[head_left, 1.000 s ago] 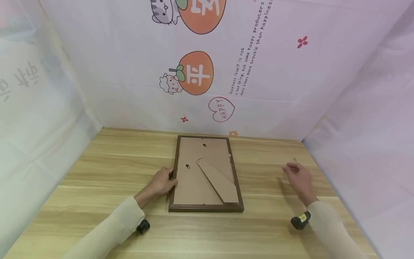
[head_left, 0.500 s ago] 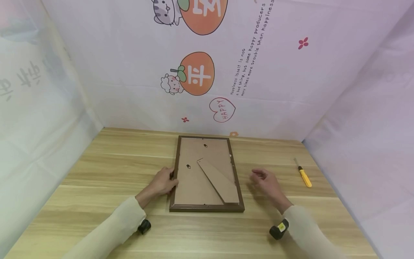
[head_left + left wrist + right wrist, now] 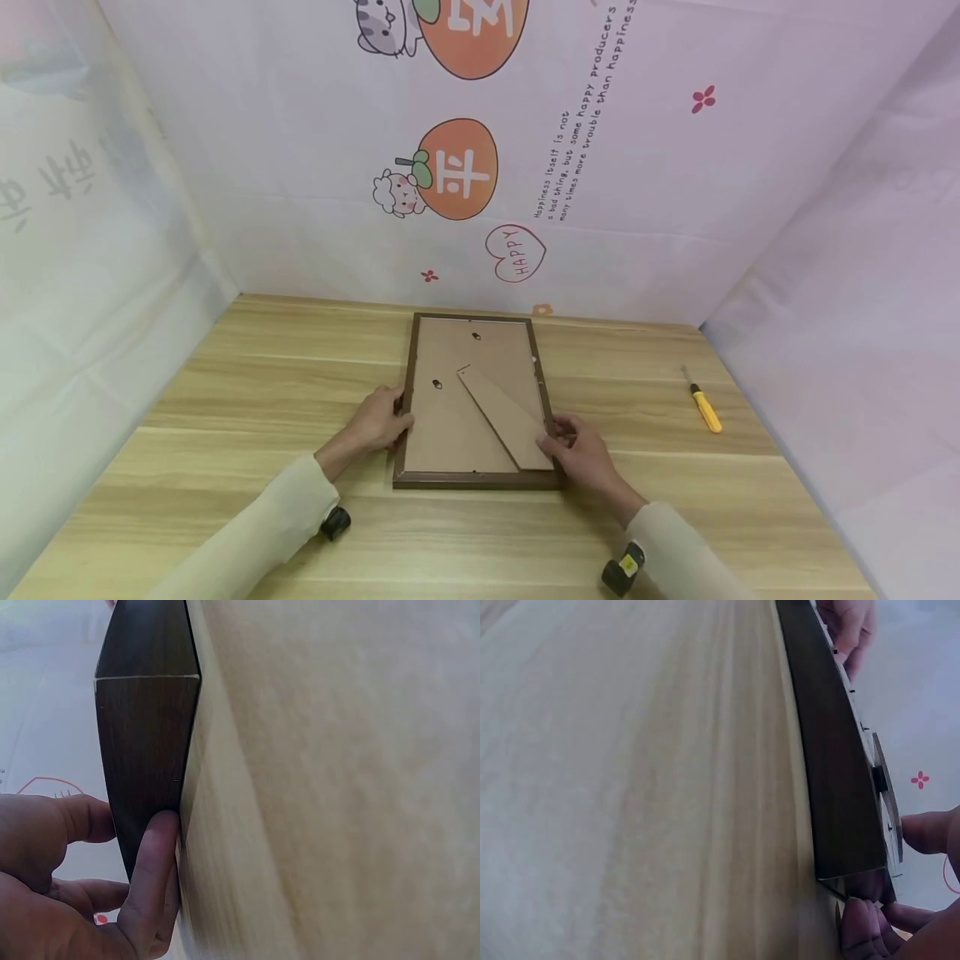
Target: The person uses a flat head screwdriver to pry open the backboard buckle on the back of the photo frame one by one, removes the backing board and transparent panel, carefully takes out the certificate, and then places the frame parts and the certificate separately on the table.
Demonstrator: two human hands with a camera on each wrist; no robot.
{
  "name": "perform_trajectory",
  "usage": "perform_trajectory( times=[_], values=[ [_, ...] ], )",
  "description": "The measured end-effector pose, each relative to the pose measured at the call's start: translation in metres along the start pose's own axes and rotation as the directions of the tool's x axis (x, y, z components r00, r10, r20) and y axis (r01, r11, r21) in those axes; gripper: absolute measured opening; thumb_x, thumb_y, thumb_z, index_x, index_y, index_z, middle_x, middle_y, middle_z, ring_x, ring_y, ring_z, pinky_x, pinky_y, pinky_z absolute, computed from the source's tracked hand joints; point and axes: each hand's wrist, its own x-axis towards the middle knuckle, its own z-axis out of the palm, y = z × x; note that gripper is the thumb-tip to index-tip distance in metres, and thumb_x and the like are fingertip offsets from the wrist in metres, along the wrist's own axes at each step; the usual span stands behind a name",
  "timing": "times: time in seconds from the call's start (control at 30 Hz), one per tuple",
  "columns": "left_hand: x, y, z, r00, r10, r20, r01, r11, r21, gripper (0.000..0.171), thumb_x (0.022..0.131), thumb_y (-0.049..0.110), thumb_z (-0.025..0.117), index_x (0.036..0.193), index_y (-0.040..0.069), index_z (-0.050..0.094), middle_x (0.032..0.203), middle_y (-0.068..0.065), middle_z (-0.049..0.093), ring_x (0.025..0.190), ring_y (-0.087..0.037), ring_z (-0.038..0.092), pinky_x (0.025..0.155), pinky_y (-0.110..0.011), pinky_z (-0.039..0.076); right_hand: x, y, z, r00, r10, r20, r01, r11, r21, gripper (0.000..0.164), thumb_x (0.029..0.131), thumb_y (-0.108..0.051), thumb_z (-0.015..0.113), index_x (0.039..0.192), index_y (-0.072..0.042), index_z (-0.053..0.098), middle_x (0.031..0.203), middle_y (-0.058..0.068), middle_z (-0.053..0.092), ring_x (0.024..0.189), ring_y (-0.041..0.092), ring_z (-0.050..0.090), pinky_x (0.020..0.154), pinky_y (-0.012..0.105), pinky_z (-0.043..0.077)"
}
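A dark brown picture frame [image 3: 482, 481] lies back side up on the wooden table. Its tan backing board [image 3: 438, 442] carries two small black hanging rings and a slanted easel leg [image 3: 506, 417]. My left hand [image 3: 378, 418] grips the left side, thumb over the rim and fingers at the outer edge. On the right side, near the bottom corner, my right hand [image 3: 588, 454] holds the frame with the thumb on top by the easel leg. In the right wrist view, fingertips [image 3: 862, 926] curl below the frame's corner. The frame's front is hidden.
A screwdriver [image 3: 705, 408] with a yellow handle lies on the table [image 3: 465, 542] at the right. White printed sheets [image 3: 630, 208] hang behind the table and along both sides. Both wrists carry small black cameras.
My right hand has come away from the screwdriver, which now lies in full view, and moved left to grip the frame's right side. My left hand has stayed on the left edge.
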Motion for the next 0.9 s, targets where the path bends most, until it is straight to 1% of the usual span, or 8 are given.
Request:
perform_trajectory(
  times=[0.23, 0.33, 0.53, 0.63, 0.7, 0.77, 0.83, 0.9],
  values=[
    [-0.002, 0.0, 0.001, 1.0, -0.012, 0.0, 0.012, 1.0, -0.005, 0.042, 0.092, 0.003, 0.057, 0.134, -0.002, 0.054, 0.122, -0.025, 0.046, 0.061, -0.018, 0.059, 0.047, -0.027, 0.054, -0.002, -0.001, 0.008, 0.999, -0.021, -0.045, 0.019, 0.999, -0.037, 0.047, 0.091, -0.013, 0.068, 0.133, 0.003, 0.052, 0.117, 0.018, 0.063, 0.098, 0.023, 0.062, 0.08, 0.032, 0.055],
    [-0.003, -0.001, 0.001, 1.0, -0.014, -0.004, 0.014, 1.0, -0.002, 0.043, 0.092, 0.003, 0.056, 0.134, -0.002, 0.053, 0.114, -0.022, 0.054, 0.059, -0.016, 0.06, 0.046, -0.027, 0.055, -0.003, 0.0, 0.01, 0.998, -0.043, -0.053, 0.04, 0.998, -0.054, 0.045, 0.093, -0.011, 0.065, 0.134, 0.002, 0.052, 0.118, 0.018, 0.063, 0.1, 0.024, 0.062, 0.083, 0.035, 0.055],
    [-0.006, -0.001, 0.0, 0.998, -0.05, 0.027, 0.052, 0.992, -0.116, 0.048, 0.091, 0.0, 0.057, 0.137, -0.005, 0.047, 0.1, -0.016, 0.067, 0.061, -0.016, 0.063, 0.049, -0.029, 0.057, -0.005, 0.003, 0.012, 0.994, -0.099, -0.056, 0.094, 0.993, -0.076, 0.043, 0.096, -0.008, 0.058, 0.137, 0.002, 0.049, 0.125, 0.02, 0.061, 0.111, 0.032, 0.061, 0.093, 0.046, 0.053],
    [-0.006, -0.002, -0.002, 0.994, -0.093, 0.06, 0.103, 0.977, -0.184, 0.047, 0.092, 0.002, 0.058, 0.137, -0.006, 0.044, 0.1, -0.013, 0.065, 0.063, -0.016, 0.06, 0.051, -0.028, 0.056, -0.006, 0.004, 0.012, 0.992, -0.115, -0.054, 0.112, 0.991, -0.069, 0.042, 0.097, -0.008, 0.056, 0.137, 0.002, 0.049, 0.128, 0.021, 0.059, 0.114, 0.034, 0.06, 0.096, 0.048, 0.052],
    [-0.005, -0.003, -0.005, 0.991, -0.113, 0.071, 0.125, 0.974, -0.19, 0.047, 0.094, 0.007, 0.059, 0.136, -0.007, 0.043, 0.092, -0.009, 0.061, 0.06, -0.013, 0.056, 0.05, -0.025, 0.052, -0.006, 0.005, 0.012, 0.991, -0.118, -0.055, 0.114, 0.991, -0.069, 0.042, 0.097, -0.008, 0.056, 0.137, 0.001, 0.05, 0.128, 0.02, 0.059, 0.114, 0.033, 0.06, 0.096, 0.048, 0.052],
    [-0.004, -0.005, -0.009, 0.989, -0.125, 0.072, 0.137, 0.974, -0.183, 0.049, 0.096, 0.011, 0.058, 0.137, -0.007, 0.04, 0.083, -0.005, 0.056, 0.056, -0.011, 0.051, 0.049, -0.022, 0.047, -0.007, 0.006, 0.011, 0.99, -0.125, -0.058, 0.121, 0.99, -0.072, 0.041, 0.097, -0.007, 0.057, 0.137, 0.001, 0.051, 0.127, 0.019, 0.06, 0.112, 0.032, 0.06, 0.096, 0.048, 0.052],
    [-0.002, -0.006, -0.014, 0.991, -0.125, 0.051, 0.131, 0.98, -0.149, 0.043, 0.097, 0.014, 0.059, 0.131, -0.007, 0.043, 0.079, -0.003, 0.05, 0.054, -0.01, 0.048, 0.048, -0.02, 0.043, -0.007, 0.006, 0.01, 0.99, -0.125, -0.062, 0.12, 0.99, -0.075, 0.041, 0.096, -0.007, 0.057, 0.136, 0.0, 0.052, 0.125, 0.018, 0.061, 0.11, 0.03, 0.06, 0.095, 0.047, 0.051],
    [-0.001, -0.007, -0.019, 0.992, -0.125, 0.02, 0.126, 0.986, -0.108, 0.042, 0.097, 0.017, 0.059, 0.128, -0.007, 0.044, 0.084, -0.006, 0.052, 0.057, -0.011, 0.051, 0.05, -0.021, 0.044, -0.007, 0.008, 0.009, 0.989, -0.13, -0.071, 0.125, 0.989, -0.075, 0.04, 0.096, -0.008, 0.058, 0.135, 0.0, 0.053, 0.123, 0.018, 0.062, 0.108, 0.028, 0.06, 0.094, 0.046, 0.051]
  ],
)
